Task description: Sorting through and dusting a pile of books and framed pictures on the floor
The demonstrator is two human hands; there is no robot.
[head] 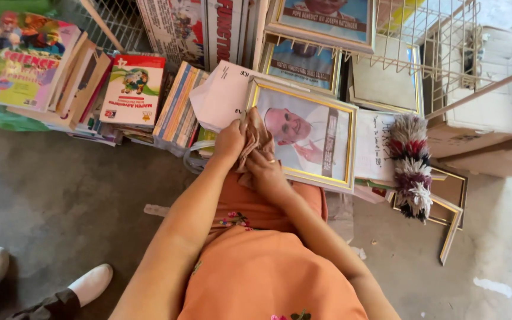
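Your left hand (230, 142) grips the top-left corner of the gold-framed portrait (309, 139), which leans on your lap, and your right hand (266, 170) presses a tan cloth (256, 137) bunched against its glass. Keep the frame braced and wipe outward from that hand in light strokes. The cloth hides your fingertips; a striped duster (411, 166) lies beyond the frame.
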